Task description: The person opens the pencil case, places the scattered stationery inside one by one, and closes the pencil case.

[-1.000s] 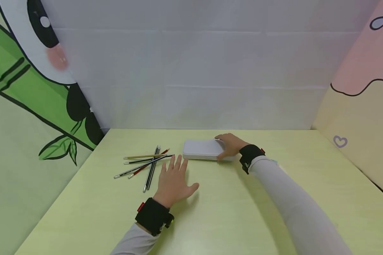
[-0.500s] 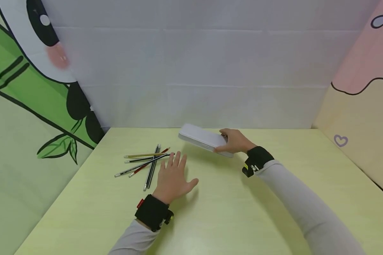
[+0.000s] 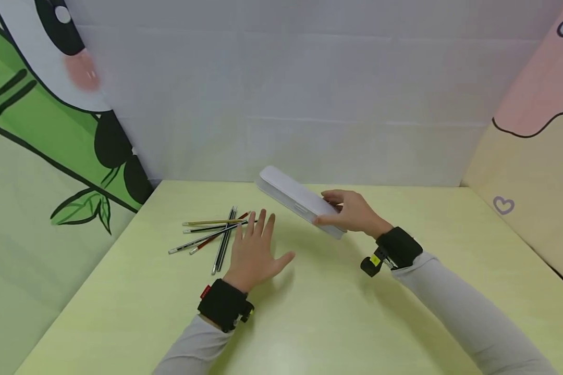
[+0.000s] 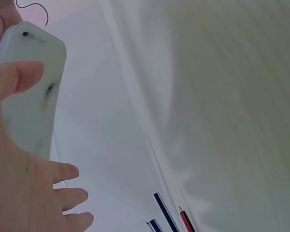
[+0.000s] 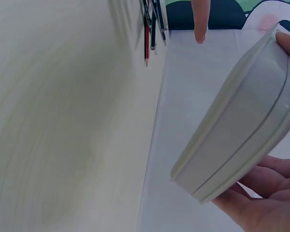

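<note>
One white case [image 3: 296,196] tilted above the bench [image 3: 319,328], toward the back edge, gripped only at the right end by the right hand [image 3: 355,212], with the left hand [image 3: 254,258] empty and spread beside the pencils [image 3: 224,237]: likely to swing down or slip from such one-ended support.

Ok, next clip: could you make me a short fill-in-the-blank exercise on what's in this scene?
1. The white case is held in the person's ____ grip.
2. The empty grip, near the pencils, is the person's ____ one.
3. The colour of both wristbands is ____.

Missing words: right; left; black.
</note>
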`<state>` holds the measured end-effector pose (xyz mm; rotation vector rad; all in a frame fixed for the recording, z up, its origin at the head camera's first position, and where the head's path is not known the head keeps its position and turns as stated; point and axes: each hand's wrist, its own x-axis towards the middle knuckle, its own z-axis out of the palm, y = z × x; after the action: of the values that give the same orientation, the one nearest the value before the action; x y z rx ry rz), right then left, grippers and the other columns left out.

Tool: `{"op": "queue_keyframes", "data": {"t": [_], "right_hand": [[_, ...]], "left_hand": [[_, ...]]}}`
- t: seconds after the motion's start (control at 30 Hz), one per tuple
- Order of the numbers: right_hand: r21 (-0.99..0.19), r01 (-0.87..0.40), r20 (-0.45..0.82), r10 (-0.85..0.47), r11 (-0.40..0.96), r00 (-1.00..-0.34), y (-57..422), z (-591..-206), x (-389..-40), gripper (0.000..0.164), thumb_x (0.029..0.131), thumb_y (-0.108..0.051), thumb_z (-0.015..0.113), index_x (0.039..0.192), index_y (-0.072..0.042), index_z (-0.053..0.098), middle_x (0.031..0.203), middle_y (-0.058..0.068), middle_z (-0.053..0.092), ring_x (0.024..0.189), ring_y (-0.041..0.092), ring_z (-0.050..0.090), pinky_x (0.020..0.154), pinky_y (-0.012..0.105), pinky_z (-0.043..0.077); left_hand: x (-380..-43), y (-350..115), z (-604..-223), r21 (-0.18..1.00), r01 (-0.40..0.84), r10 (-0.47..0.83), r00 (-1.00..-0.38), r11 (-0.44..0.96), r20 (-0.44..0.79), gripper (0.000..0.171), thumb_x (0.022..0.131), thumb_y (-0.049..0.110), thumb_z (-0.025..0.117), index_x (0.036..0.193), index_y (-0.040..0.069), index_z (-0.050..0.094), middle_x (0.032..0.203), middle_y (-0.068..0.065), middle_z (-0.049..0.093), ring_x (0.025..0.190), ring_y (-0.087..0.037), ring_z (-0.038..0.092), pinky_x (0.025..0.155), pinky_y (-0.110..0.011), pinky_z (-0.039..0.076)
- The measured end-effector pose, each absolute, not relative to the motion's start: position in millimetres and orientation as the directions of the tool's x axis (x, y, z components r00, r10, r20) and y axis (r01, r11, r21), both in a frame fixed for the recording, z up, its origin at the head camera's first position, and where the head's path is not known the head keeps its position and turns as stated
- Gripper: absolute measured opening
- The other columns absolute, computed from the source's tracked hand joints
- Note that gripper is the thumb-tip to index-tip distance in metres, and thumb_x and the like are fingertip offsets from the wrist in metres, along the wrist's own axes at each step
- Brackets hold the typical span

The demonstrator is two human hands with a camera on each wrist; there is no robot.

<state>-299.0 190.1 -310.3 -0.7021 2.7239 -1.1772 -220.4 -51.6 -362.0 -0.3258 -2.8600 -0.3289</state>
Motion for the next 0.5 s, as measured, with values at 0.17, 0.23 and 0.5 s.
{"op": "queue_keyframes", "data": {"t": [0.17,0.23,0.5], "right_hand": [[-0.788,-0.305,0.063,-0.423,0.535,-0.904,190.6,-306.9,-284.7,0.074,0.079,-0.028,0.077,0.142,-0.005,0.046,0.139,0.015,0.055,0.122,0.032,0.059,0.097,0.041,0.053],[-0.817,-0.287,0.058,-0.424,0.501,-0.904,192.9,-307.6,-279.4,0.072,0.08,-0.026,0.077,0.142,-0.005,0.046,0.141,0.016,0.053,0.124,0.032,0.057,0.099,0.041,0.052],[-0.897,-0.219,0.037,-0.428,0.384,-0.903,197.8,-312.8,-267.0,0.07,0.085,-0.023,0.073,0.144,-0.004,0.042,0.143,0.019,0.049,0.129,0.034,0.053,0.101,0.041,0.05]], "left_hand": [[-224.8,-52.9,-361.8,0.239,0.243,0.182,-0.951,0.94,0.251,0.094,0.085,0.065,0.053,0.154,0.009,0.023,0.161,-0.015,0.02,0.15,-0.037,0.014,0.118,-0.061,0.02],[-225.8,-52.5,-362.1,0.279,0.253,0.184,-0.95,0.926,0.251,0.094,0.086,0.065,0.051,0.154,0.01,0.02,0.161,-0.015,0.018,0.151,-0.036,0.013,0.118,-0.06,0.02],[-222.6,-46.7,-353.1,0.562,0.266,0.147,-0.958,0.783,0.248,0.089,0.091,0.055,0.053,0.156,0.012,0.009,0.163,-0.012,0.009,0.151,-0.033,0.011,0.115,-0.061,0.025]]}}
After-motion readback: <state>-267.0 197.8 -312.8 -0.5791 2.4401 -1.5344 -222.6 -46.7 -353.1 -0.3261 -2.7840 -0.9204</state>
